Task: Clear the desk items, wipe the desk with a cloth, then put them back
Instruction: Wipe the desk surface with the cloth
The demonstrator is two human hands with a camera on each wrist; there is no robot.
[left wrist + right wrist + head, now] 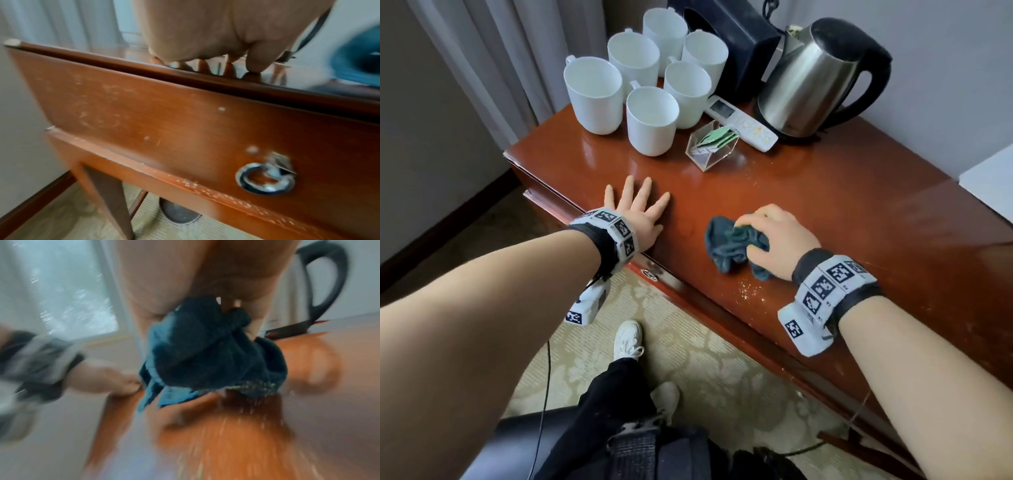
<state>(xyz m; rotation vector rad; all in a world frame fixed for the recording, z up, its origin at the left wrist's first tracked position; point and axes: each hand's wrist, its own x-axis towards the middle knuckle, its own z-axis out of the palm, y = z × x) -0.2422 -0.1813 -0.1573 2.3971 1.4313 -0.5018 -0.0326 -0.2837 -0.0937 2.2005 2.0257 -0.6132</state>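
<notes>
Head view: left hand (637, 212) flat on the desk (825, 212), fingers straight and spread, holding nothing, near the front edge. Right hand (777, 236) beside it on the desk, fingers curled round a bunched dark blue cloth (732, 245), cloth pressed on the wood. Pale crumbs (748, 287) just by the cloth, close to the desk's front edge. At the back of the desk, six white mugs (652, 120), a clear box of packets (712, 145), a white remote (741, 121), a steel kettle (815, 77) and a black box (732, 44). Left wrist view: fingertips (255, 65) touching the shiny desk top (205, 78), drawer front with a metal ring pull (265, 178) below, blue blur of cloth (357, 60) at the right. Right wrist view: very blurry; cloth (205, 350) gripped in fingers (152, 288) against the desk (226, 443), crumbs (252, 384) under its edge, kettle handle (327, 272) behind.
</notes>
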